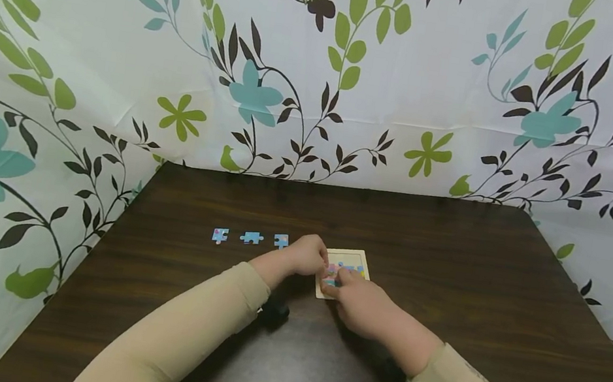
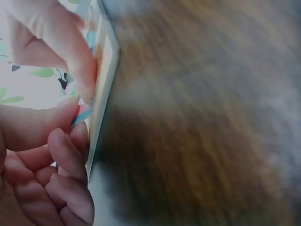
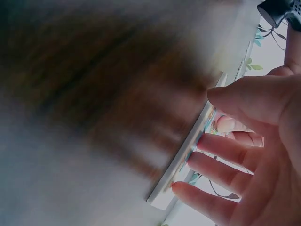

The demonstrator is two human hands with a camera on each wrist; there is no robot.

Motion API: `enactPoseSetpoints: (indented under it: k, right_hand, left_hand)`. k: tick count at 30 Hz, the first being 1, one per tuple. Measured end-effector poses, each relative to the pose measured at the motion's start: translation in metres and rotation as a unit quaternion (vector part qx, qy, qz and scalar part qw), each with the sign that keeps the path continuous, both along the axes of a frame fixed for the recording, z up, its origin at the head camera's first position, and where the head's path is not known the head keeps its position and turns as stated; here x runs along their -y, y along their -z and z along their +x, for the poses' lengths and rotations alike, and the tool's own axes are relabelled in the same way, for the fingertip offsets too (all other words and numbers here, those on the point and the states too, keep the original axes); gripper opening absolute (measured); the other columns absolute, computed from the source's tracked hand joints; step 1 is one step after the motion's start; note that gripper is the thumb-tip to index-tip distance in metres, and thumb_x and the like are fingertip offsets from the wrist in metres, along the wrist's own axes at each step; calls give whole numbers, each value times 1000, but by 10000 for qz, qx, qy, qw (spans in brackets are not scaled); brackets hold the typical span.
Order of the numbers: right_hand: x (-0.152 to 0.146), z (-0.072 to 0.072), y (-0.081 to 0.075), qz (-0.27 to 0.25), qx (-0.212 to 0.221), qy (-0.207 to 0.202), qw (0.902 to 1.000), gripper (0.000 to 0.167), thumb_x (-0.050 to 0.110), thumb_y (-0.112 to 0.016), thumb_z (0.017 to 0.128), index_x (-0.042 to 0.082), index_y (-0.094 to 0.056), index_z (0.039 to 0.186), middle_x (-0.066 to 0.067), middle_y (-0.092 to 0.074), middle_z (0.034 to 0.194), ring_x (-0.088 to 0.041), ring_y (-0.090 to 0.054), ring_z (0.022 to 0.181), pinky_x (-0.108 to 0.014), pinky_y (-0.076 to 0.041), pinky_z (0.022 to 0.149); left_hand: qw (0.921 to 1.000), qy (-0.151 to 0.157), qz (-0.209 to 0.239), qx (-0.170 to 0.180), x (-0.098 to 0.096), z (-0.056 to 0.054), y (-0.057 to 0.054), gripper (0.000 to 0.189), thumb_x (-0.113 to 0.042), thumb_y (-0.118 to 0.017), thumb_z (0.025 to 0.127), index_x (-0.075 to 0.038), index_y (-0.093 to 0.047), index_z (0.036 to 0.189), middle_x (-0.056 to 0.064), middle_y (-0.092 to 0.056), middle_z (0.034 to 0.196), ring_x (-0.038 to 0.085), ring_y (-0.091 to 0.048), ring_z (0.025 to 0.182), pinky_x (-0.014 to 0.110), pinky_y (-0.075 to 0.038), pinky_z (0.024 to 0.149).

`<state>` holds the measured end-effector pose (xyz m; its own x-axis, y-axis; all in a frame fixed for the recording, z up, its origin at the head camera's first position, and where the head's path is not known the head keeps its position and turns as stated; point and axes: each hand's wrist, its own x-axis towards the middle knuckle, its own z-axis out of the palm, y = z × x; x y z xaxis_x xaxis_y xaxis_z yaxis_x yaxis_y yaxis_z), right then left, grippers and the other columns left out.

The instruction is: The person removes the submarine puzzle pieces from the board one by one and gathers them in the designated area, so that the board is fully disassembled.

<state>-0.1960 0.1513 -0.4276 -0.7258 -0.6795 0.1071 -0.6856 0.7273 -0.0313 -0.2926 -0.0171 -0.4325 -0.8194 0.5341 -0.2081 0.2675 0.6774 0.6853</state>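
Observation:
A small wooden puzzle tray (image 1: 347,253) lies on the table, with colourful jigsaw pieces (image 1: 332,277) partly filling it. At its left side my left hand (image 1: 305,254) pinches a jigsaw piece (image 2: 82,114) between thumb and fingertips, close to the tray surface. My right hand (image 1: 369,304) rests on the tray from the near right, thumb at the near edge. In the right wrist view its fingers (image 3: 225,147) reach out fairly straight and touch the pieces. Both hands cover part of the tray's inside.
To the left of the tray lie three loose blue jigsaw pieces in a row: one (image 1: 220,235), another (image 1: 252,238) and a third (image 1: 280,240) near the left wrist. The dark wooden table (image 1: 440,250) ends at a patterned curtain (image 1: 379,103).

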Motion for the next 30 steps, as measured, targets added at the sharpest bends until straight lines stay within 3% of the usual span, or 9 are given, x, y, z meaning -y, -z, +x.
enactPoseSetpoints:
  k: [5, 8, 11, 15, 18, 20, 22, 26, 30]
  right_hand:
    - [-1, -1, 3, 51, -2, -31, 10000, 46, 6, -70, 82, 15, -68, 126, -17, -56, 103, -37, -61, 97, -47, -52, 76]
    - [-1, -2, 4, 88, -76, -79, 9999, 46, 5, -70, 81, 14, -68, 126, -18, -58, 104, -37, -61, 97, -48, -51, 79]
    - [-1, -3, 4, 78, -136, -107, 9998, 46, 5, -69, 80, 14, -69, 125, -20, -59, 109, -38, -61, 100, -49, -51, 81]
    - [-2, -3, 4, 26, -157, -126, 9998, 46, 5, -69, 78, 15, -69, 123, -22, -60, 116, -38, -59, 108, -49, -49, 86]
    - [-3, -2, 4, -34, -155, -151, 9998, 47, 5, -70, 76, 15, -68, 123, -21, -60, 115, -37, -60, 107, -49, -50, 86]
    - [-5, -2, 4, -89, -165, -152, 9997, 47, 5, -69, 76, 14, -68, 122, -21, -60, 114, -37, -60, 105, -48, -50, 84]
    - [-5, -1, 4, -133, -195, -152, 9996, 47, 4, -69, 76, 14, -69, 122, -21, -60, 111, -37, -61, 102, -48, -50, 83]
    - [-4, 0, 4, -190, -208, -121, 9995, 48, 3, -68, 75, 14, -69, 122, -19, -59, 108, -36, -61, 99, -47, -50, 82]
    - [-3, 0, 4, -168, -126, -62, 9998, 49, 3, -68, 76, 14, -69, 124, -19, -59, 109, -36, -61, 99, -47, -51, 80]
  left_hand:
    - [9994, -72, 241, 238, 1, -3, 1, 11, 7, -68, 80, -1, -72, 74, 0, -58, 63, 13, -46, 57, 25, -40, 51]
    - [9993, 132, 332, 86, 4, -2, 3, 13, 5, -69, 82, -3, -70, 72, -1, -55, 63, 12, -45, 57, 25, -38, 52]
    - [9962, 619, 305, -533, 7, 0, 4, 17, 3, -70, 83, -6, -66, 70, -3, -53, 63, 12, -44, 58, 26, -38, 54]
    - [9803, 1279, 149, -1500, 9, 5, 2, 22, 2, -72, 83, -10, -60, 68, -4, -50, 64, 12, -44, 60, 27, -37, 58]
    - [9722, 1512, 32, -1787, 8, 7, 1, 24, 1, -72, 84, -12, -58, 68, -5, -49, 63, 12, -44, 61, 27, -37, 58]
    - [9730, 1486, 21, -1768, 7, 6, 2, 24, 1, -72, 84, -13, -59, 68, -6, -49, 63, 11, -44, 61, 26, -37, 58]
    - [9794, 1308, 120, -1533, 7, 5, 3, 21, 1, -71, 84, -11, -61, 69, -6, -50, 63, 11, -44, 60, 26, -37, 57]
    - [9938, 629, 478, -785, 8, 1, 6, 16, 5, -68, 81, -6, -66, 69, -3, -54, 63, 12, -45, 59, 25, -37, 53]
    - [9963, 143, 828, -164, 9, 0, 9, 15, 8, -66, 80, -3, -67, 69, 0, -56, 64, 12, -48, 57, 25, -38, 51]
